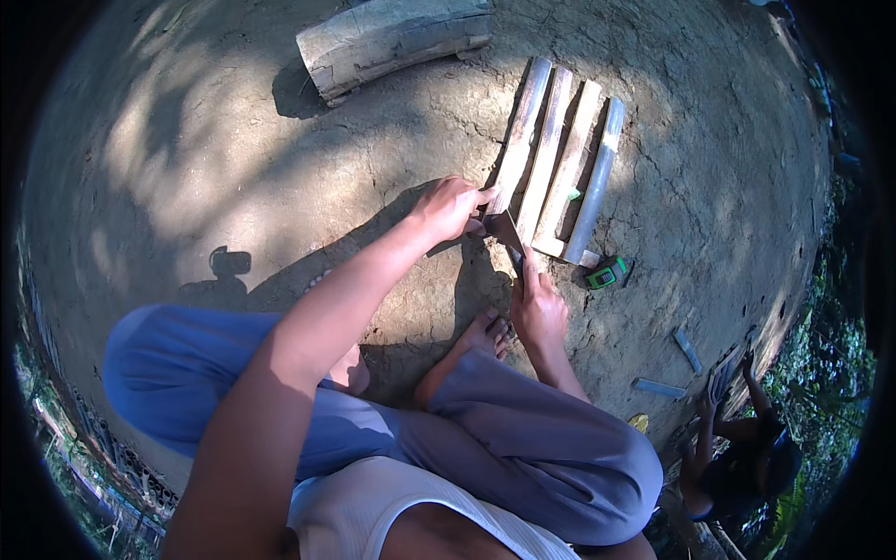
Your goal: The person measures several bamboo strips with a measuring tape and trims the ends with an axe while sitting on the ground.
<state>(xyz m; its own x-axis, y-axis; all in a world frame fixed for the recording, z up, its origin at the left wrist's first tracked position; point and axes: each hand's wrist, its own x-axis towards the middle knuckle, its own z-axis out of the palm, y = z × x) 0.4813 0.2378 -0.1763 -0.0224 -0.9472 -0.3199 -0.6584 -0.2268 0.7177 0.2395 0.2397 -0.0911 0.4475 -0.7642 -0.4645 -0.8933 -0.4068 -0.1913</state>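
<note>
My left hand (453, 207) is closed around the near end of the leftmost bamboo slat (523, 126). In my right hand (539, 313), fingers wrapped round its handle, is a knife with a broad dark blade (505, 232). The blade lies against or very close to that slat's near end, beside my left fingers; exact contact is hard to see. Several slats lie side by side on the ground, pointing away from me. A short crosspiece (585, 257) shows at their near ends, below a dark-skinned slat (597, 177) at the right.
A green tape measure (607, 273) lies right of the slats. A thick log (397, 45) rests at the far side. Two short offcuts (688, 351) and a yellowish leaf (638, 422) lie to the right. Another person (742, 457) is at the lower right. My bare foot (483, 334) is near the knife.
</note>
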